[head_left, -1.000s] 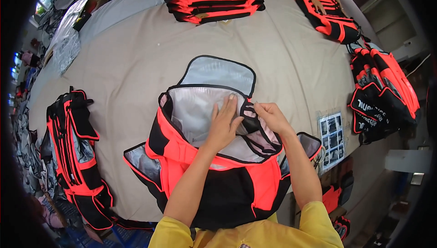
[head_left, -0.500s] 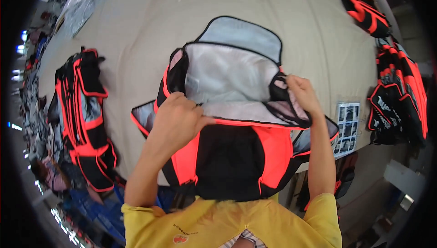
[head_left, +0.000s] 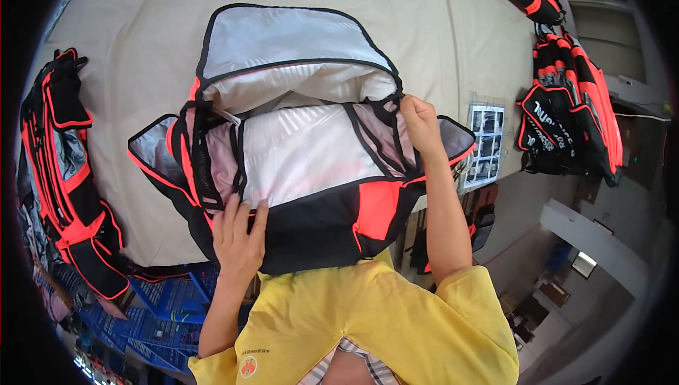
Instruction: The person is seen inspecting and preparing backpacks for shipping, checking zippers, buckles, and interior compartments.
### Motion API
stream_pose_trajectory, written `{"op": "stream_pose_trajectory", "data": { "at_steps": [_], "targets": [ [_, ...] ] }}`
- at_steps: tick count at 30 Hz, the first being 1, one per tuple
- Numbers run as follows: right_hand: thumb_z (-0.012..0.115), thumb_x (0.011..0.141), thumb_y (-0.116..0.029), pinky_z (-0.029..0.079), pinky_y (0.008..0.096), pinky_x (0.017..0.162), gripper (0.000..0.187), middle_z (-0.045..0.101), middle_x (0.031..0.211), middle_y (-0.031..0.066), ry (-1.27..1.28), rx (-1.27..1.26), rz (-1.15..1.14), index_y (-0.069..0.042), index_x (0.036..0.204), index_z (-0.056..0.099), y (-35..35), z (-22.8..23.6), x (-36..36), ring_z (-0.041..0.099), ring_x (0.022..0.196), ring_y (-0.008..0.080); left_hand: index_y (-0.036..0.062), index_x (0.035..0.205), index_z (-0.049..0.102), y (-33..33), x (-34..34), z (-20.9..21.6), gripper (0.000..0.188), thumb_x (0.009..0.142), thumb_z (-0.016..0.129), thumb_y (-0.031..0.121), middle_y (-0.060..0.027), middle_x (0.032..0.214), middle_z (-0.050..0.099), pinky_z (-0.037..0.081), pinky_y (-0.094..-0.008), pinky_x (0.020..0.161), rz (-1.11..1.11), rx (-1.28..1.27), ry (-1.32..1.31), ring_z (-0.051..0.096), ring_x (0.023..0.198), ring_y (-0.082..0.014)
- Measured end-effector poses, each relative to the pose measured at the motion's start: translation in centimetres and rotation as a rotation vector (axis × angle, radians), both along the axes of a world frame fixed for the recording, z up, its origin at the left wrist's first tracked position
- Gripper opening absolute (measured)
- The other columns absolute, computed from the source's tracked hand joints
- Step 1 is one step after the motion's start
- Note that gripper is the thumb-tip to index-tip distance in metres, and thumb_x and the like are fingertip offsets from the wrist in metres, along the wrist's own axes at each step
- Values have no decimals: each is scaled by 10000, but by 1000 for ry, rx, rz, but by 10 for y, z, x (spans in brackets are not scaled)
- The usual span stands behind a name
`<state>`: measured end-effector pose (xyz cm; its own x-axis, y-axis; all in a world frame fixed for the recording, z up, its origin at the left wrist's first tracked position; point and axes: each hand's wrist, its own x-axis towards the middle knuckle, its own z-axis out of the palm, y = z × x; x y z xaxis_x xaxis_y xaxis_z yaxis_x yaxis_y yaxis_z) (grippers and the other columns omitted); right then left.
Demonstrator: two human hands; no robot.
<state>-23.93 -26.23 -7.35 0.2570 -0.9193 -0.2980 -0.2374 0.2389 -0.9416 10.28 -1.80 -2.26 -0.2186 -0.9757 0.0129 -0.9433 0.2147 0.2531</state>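
Note:
A black and neon-orange bag [head_left: 311,233] lies in front of me with its mouth open toward the far side. Its silvery-white lining [head_left: 311,144] is exposed, and a lid flap [head_left: 293,35] with black edging is folded back beyond the opening. My right hand [head_left: 421,127] is closed on the edge at the bag's right corner. Near the front left edge rests my left hand [head_left: 240,236], fingers spread and stretched over the rim. Side flaps with grey lining stick out to the left and right of the bag.
A similar bag [head_left: 67,173] lies at the left on the beige-covered table [head_left: 445,45]. More such bags [head_left: 573,102] are at the right edge and far right corner. A sheet with printed pictures [head_left: 486,144] lies right of my bag. Blue crates [head_left: 166,296] stand below left.
The front edge has come down toward me, so the lining shows more fully. My left hand has moved nearer and loosened from a closed grip. My right hand still holds the right corner.

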Motion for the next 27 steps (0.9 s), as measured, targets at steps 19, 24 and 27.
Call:
{"op": "stream_pose_trajectory", "data": {
  "at_steps": [19, 24, 27],
  "targets": [
    [501, 1137, -390, 406, 222, 779, 441, 607, 936, -88, 26, -74, 26, -5, 1037, 693, 5, -52, -40, 481, 861, 34, 99, 1236, 717, 49, 7, -2, 383, 863, 636, 124, -74, 1340, 637, 414, -493, 1098, 154, -104, -112, 550, 1334, -235],
    [506, 1133, -405, 409, 224, 781, 462, 604, 933, -83, 30, -96, 1, 12, 1073, 696, 8, -43, -27, 473, 854, 38, 103, 1239, 716, 48, 12, -1, 385, 864, 631, 114, -71, 1346, 624, 412, -495, 1092, 130, -108, -96, 545, 1330, -238],
    [506, 1135, -389, 427, 225, 822, 458, 636, 980, -69, 39, -75, 24, 25, 1160, 701, 8, -46, -41, 511, 890, 49, 112, 1246, 717, 49, 11, -3, 392, 865, 626, 108, -69, 1339, 618, 407, -502, 1097, 130, -130, -74, 536, 1336, -239]
  ]
}}
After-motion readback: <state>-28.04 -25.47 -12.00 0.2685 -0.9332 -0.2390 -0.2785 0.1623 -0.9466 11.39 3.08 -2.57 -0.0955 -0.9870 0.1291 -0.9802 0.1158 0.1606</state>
